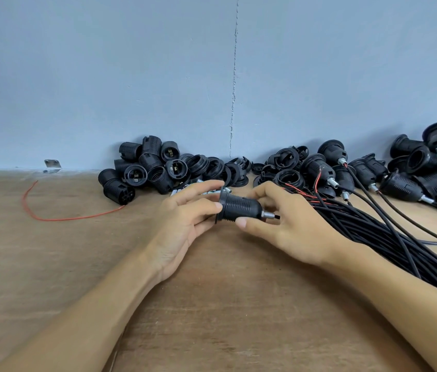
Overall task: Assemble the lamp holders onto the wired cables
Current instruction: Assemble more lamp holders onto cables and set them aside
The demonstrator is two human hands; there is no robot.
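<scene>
A black ribbed lamp holder (240, 207) with a flange ring at its left end and a metal nipple at its right end lies sideways between my hands, above the wooden table (212, 304). My left hand (185, 218) pinches the flange end with thumb and fingers. My right hand (287, 224) grips the body and the cable end, thumb underneath. A bundle of black cables (389, 237) runs from behind my right hand to the lower right; where the cable enters the holder is hidden.
A pile of loose black holder bodies (142, 170) and rings (212, 167) lies by the grey wall. Holders with cables attached (400, 173) are heaped at the right. A loose red wire (50, 210) curls on the table's left. Small metal tubes (185, 189) lie behind my left hand.
</scene>
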